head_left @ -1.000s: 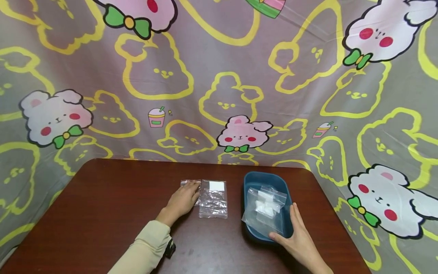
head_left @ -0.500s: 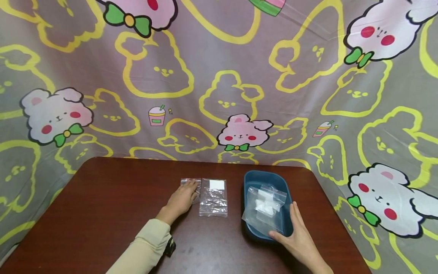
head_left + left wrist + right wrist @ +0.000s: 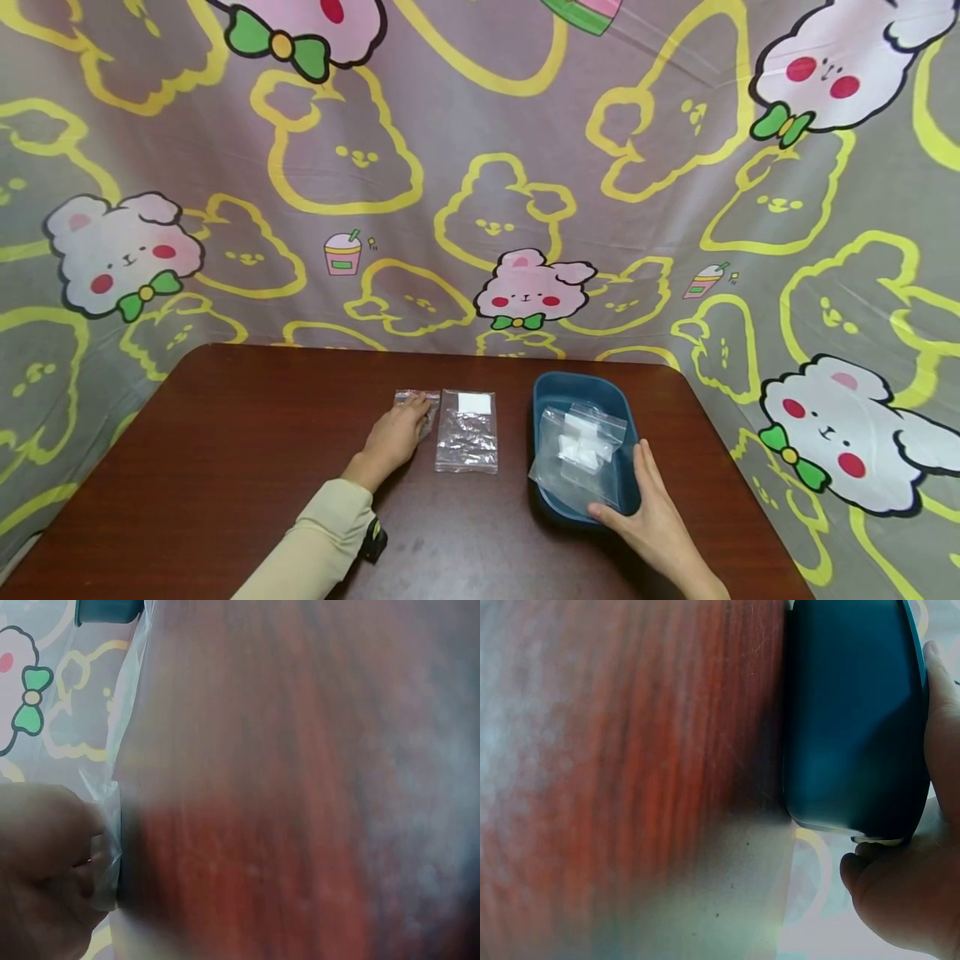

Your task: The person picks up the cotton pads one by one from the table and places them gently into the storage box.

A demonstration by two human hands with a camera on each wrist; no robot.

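In the head view my left hand (image 3: 393,433) lies over a small clear zip bag (image 3: 405,396) on the table, its fingers covering most of it. The left wrist view has thumb and fingertips at the bag's near edge, where the plastic (image 3: 109,859) is bunched up between them. Just right of it lies a second clear zip bag (image 3: 467,442) with a white label, flat. My right hand (image 3: 652,521) rests against a dark blue bin (image 3: 546,392), straight fingers along its right side and thumb on its near rim. Several clear bags with white patches (image 3: 577,458) lie inside.
The brown wooden table (image 3: 262,450) has rounded far corners. A grey curtain (image 3: 420,242) with yellow outlines and cartoon rabbits hangs behind it and at both sides. A black band (image 3: 373,540) sits at my left wrist.
My left hand has slid slightly to the left over the small bag. The right hand, the bin and the labelled bag stay where they were.
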